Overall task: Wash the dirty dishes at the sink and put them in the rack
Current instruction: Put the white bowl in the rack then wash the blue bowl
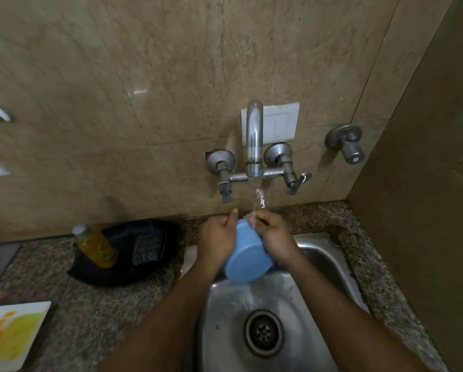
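A light blue cup (247,257) is tilted over the steel sink (225,304), its base towards me and its mouth towards the wall. My left hand (217,241) grips its left side, thumb up by the rim. My right hand (272,234) holds the right side with fingers curled at the rim. Water runs from the tap (254,138) onto the rim and my right fingers. The inside of the cup is hidden.
A white square plate (13,334) smeared with yellow and orange sits on the granite counter at the lower left. A yellow dish soap bottle (96,247) leans on a dark cloth (128,251) left of the sink. A wall valve (345,142) projects at the right.
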### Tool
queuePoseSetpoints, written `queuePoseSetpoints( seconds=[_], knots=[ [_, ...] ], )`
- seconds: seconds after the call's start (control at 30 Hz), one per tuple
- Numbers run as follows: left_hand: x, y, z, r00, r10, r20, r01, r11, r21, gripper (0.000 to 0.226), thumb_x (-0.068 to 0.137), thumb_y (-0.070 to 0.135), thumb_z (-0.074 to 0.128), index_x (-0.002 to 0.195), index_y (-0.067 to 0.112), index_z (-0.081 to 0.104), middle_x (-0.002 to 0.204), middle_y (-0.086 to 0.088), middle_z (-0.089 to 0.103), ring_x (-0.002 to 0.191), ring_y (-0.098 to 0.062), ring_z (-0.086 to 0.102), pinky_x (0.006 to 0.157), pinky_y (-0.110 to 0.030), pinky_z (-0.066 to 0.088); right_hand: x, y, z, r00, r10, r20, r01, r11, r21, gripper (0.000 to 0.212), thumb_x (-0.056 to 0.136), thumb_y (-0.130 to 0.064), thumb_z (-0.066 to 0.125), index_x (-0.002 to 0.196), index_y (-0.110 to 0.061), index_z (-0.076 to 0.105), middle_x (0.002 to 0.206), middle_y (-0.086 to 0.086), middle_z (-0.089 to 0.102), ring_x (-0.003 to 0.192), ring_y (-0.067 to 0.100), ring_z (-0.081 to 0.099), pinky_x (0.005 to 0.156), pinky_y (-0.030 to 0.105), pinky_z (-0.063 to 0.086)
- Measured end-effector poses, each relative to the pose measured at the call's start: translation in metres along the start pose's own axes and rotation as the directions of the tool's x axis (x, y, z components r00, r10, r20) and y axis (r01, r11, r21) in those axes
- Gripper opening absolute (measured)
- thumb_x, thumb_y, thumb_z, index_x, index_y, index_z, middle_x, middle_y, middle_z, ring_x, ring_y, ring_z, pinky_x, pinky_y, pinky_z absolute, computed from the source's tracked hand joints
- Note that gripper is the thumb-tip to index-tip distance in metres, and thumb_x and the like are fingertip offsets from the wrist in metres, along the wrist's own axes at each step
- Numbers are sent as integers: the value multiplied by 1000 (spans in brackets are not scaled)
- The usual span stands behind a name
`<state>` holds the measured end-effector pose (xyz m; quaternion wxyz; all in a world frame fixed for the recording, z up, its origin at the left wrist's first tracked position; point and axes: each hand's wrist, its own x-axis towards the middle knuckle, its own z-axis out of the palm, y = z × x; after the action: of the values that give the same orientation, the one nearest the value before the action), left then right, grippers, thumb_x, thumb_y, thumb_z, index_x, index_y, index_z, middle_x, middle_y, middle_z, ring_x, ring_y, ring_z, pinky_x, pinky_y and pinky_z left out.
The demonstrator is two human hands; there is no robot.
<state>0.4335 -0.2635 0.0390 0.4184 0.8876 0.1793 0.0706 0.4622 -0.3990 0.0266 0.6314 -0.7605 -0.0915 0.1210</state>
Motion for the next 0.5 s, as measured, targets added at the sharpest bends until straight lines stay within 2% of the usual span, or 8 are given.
queuePoseSetpoints(
  seconds=[0.03,0.1,0.17,0.2,0.27,0.33,0.43,0.5],
  knots=[
    [-1,-1,3,997,1,-80,-1,1000,-5,55,100,44,45,72,5,72,69,-11,70,66,-25,64,66,-34,49,-3,-1,7,998,-69,-11,65,974,-217,23,96,-26,52,106,-20,72,109,8,67,100,20,60,90,27,42],
    [-2,-7,8,980,-21,-197,5,996,-85,56,101,41,45,67,6,71,64,-10,68,62,-26,64,62,-35,48,-21,0,22,956,-287,59,263,754,-601,43,102,-30,37,139,-14,52,143,6,52,133,20,44,112,24,24],
    [-3,-13,12,972,-39,-230,11,992,-123,57,101,41,45,62,7,68,61,-8,67,60,-24,63,62,-35,47,-36,8,23,904,-387,181,398,607,-688,52,102,-33,28,149,-15,38,155,1,37,146,15,26,119,27,11],
    [-5,-14,15,976,-41,-216,19,994,-105,57,101,42,44,63,8,68,62,-7,67,61,-24,63,63,-35,47,-39,16,20,905,-383,186,400,611,-683,53,102,-33,27,151,-17,36,157,0,34,147,12,23,121,27,10],
    [-11,-15,24,981,-43,-189,28,996,-80,56,101,44,43,66,9,69,66,-7,68,65,-23,64,66,-34,48,-39,20,16,957,-285,47,253,748,-614,53,101,-35,26,151,-18,34,157,0,33,145,8,24,121,27,15],
    [-13,-15,28,978,-56,-203,31,992,-122,54,101,43,42,62,14,64,62,-5,65,63,-22,63,62,-33,47,-39,18,22,970,-238,-58,157,786,-597,54,100,-36,25,151,-19,33,157,-1,33,144,8,25,120,27,16],
    [-8,-16,27,969,-25,-245,-14,988,-154,54,102,38,44,58,12,61,60,-7,64,59,-24,62,60,-34,45,-48,23,25,921,-373,113,352,672,-652,53,99,-31,28,149,-17,39,154,1,39,145,12,28,121,34,18],
    [-8,-15,26,965,16,-262,-46,993,-110,54,102,38,44,58,11,61,59,-7,63,58,-25,61,59,-33,44,-45,30,13,954,-301,-3,249,794,-555,54,100,-36,27,148,-17,41,151,2,44,140,12,36,117,32,27]
  ],
)
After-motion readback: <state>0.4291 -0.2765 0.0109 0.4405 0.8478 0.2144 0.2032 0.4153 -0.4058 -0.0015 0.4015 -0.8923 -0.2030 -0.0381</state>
